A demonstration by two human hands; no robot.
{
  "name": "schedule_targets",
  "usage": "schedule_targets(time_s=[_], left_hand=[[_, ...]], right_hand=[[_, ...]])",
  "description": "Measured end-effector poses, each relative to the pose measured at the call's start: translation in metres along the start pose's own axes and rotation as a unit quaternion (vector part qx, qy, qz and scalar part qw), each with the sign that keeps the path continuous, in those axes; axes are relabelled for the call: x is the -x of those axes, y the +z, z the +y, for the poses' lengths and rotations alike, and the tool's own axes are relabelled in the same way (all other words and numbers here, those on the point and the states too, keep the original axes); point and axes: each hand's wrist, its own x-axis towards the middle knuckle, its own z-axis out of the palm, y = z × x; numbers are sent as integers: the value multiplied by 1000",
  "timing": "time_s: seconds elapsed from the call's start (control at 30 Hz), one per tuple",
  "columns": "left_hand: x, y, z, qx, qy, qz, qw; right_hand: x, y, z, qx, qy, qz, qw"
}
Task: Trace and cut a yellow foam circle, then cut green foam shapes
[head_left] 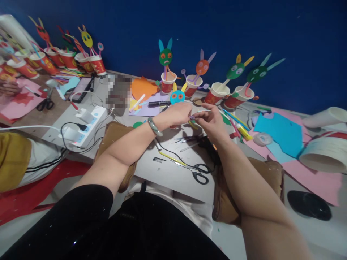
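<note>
My left hand (179, 113), a bangle on its wrist, is closed with its fingertips turned down and mostly hidden. They meet my right hand (213, 122), whose thumb and index finger pinch a small purple piece (192, 117), too small to name. Just behind my left hand shows a blue paper bunny face (177, 96) with yellow ears and orange eyes. A black marker (158, 104) lies beside it. Below my hands are open scissors (200, 174), a yellow stick (172, 158), a pen cap (159, 160) and a black glue gun (210, 148), partly covered by my right wrist.
Paper cups (168, 83) with paper animal figures line the blue wall. A power strip (90, 126) with cables sits left. Coloured paper (279, 131), a tape roll (262, 139) and a white paper roll (325, 154) lie right. Brown cushions (112, 135) flank the work spot. Another person's hand (9, 86) is far left.
</note>
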Motion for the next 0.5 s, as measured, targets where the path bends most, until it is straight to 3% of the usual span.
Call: schedule_targets(time_s=[0.27,0.37,0.43,0.5], left_hand=[[7,-18,-2,32,6,7,999],[13,-31,3,110,11,115,987],[20,-40,10,185,2,215,959],[27,-48,18,283,-12,265,922]], right_hand=[[-9,-24,2,24,-96,125,987],[-7,-30,-9,44,-149,216,964],[1,-33,-26,52,-191,286,938],[13,-35,-49,64,-235,346,906]])
